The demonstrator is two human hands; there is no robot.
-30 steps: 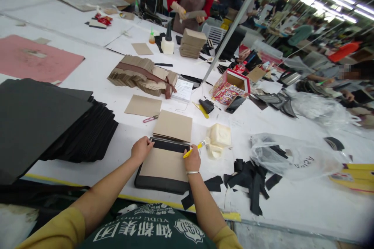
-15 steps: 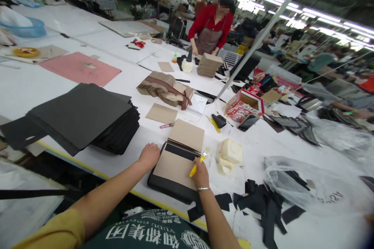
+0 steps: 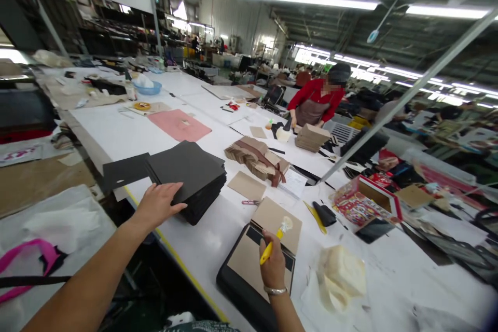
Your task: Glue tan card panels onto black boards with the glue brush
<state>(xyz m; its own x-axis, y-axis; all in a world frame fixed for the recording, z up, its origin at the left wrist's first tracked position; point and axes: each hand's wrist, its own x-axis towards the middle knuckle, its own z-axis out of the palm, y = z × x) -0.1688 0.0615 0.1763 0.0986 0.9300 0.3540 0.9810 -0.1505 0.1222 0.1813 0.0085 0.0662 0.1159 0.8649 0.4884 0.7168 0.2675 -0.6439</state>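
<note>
While the right hand has its fingers clamped on a yellow brush above a black panel at the tabletop's near edge, the left hand, thumb and fingers apart, is at the near side of a stack of black sheets; contact is unclear. Just beyond the panel, the bristles overlap tan boards in view. Farther off lies a tied brown bundle; across the tabletop stands a person in red.
</note>
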